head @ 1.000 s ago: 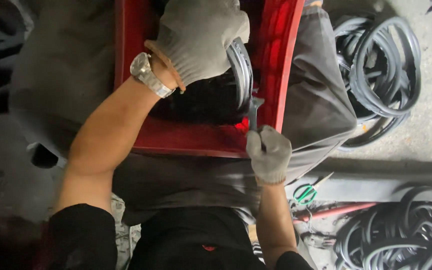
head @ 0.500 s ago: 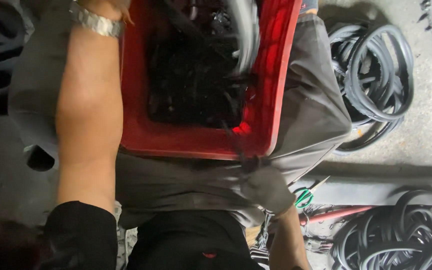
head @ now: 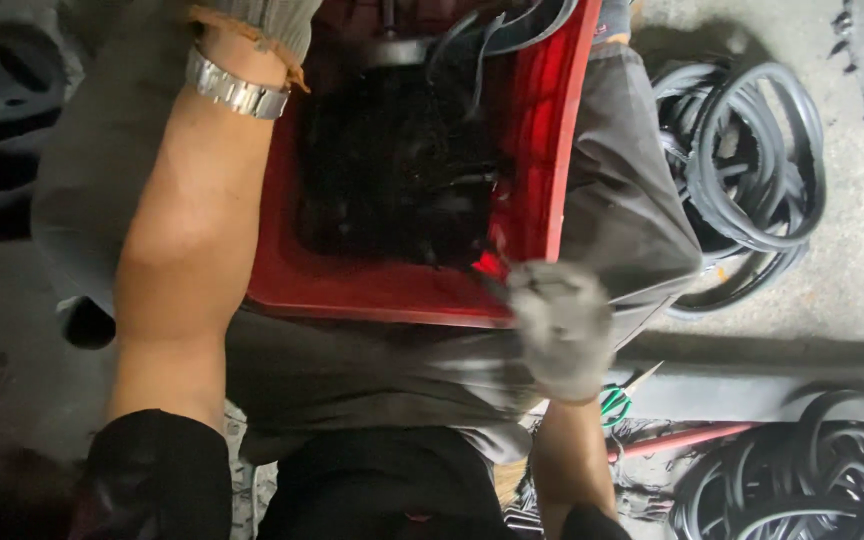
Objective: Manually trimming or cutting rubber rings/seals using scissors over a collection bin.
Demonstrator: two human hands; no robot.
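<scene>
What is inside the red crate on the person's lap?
The red crate holds a dark heap of black rubber pieces, and curved black strips stick out at its far end. The heap hides the crate's bottom, and single pieces are too dark to tell apart.

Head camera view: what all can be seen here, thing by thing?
Crate: one, red, on the person's lap, centre.
Black contents: a dark heap inside the crate, too dim to count.
Rubber rings: several, black, piled on the concrete floor, upper right.
More rubber rings: several, black, lower right.
Scissors: one pair, green handles, on the floor beside the right forearm.
Wristwatch: one, silver, on the left wrist.
Left hand: grey glove, mostly cut off at the top edge.
Right hand: grey glove, blurred, at the crate's near right corner.
</scene>
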